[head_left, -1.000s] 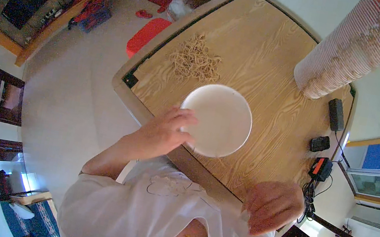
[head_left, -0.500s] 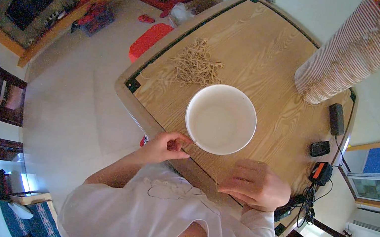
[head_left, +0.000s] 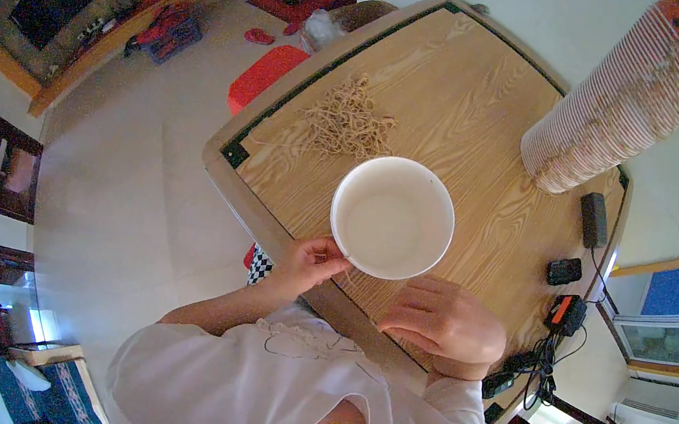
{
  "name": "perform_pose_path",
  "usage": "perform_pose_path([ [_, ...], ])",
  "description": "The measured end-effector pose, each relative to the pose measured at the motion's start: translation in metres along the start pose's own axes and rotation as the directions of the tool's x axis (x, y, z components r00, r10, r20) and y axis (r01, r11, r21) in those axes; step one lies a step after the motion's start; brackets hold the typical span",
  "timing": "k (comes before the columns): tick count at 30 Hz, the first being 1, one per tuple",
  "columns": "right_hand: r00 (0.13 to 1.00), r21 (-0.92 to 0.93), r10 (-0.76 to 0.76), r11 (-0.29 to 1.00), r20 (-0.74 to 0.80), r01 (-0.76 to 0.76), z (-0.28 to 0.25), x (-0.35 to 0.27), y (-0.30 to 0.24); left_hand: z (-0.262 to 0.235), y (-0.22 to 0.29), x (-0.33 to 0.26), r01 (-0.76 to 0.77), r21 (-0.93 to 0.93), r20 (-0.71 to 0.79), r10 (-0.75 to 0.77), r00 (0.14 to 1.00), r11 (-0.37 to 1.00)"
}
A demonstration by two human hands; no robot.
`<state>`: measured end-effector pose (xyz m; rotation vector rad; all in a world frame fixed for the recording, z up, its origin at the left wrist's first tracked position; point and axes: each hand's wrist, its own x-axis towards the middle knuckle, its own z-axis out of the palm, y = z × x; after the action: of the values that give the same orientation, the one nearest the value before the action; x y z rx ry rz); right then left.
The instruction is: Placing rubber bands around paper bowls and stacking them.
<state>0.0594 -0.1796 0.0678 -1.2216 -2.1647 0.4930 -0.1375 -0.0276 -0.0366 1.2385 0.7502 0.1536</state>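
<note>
I see my left hand pinching the upright, round bowl's near rim; right hand rests loosely curled, holding nothing, just beside it.

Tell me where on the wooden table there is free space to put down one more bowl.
The table is bare between the noodle pile and the cup stack, and also right of the white bowl. The right edge is crowded with black devices and cables. Both hands, left hand and right hand, fill the near edge.

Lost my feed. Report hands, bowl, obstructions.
Left hand at the near rim of the white bowl, grip unclear. Right hand on the wooden table, empty. Bowl upright, empty. Noodle pile lies beyond it.
</note>
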Motion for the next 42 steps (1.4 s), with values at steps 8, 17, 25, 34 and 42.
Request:
perform_pose_path([
  [8,0.988,-0.039,0.14,0.99,0.067,-0.138,0.006,0.005,0.003,0.006,-0.003,-0.002,0.04,-0.269,0.057,-0.026,0.998,0.962],
  [17,0.974,-0.048,0.049,0.998,0.222,-0.039,0.022,0.02,0.021,0.009,-0.011,0.001,0.04,-0.38,0.061,-0.018,0.998,0.924],
  [25,0.976,0.079,0.099,0.99,0.195,-0.116,0.046,0.015,0.034,0.012,-0.005,0.002,0.086,-0.4,0.061,-0.068,0.996,0.912],
  [34,0.95,0.116,0.135,0.978,0.281,-0.173,0.04,0.022,0.034,0.012,-0.018,0.013,0.037,-0.396,-0.001,-0.041,0.999,0.917],
  [42,0.917,0.058,0.207,0.969,0.342,-0.24,0.047,0.015,0.038,0.017,0.003,-0.002,-0.033,0.04,-0.009,0.034,0.999,0.999],
])
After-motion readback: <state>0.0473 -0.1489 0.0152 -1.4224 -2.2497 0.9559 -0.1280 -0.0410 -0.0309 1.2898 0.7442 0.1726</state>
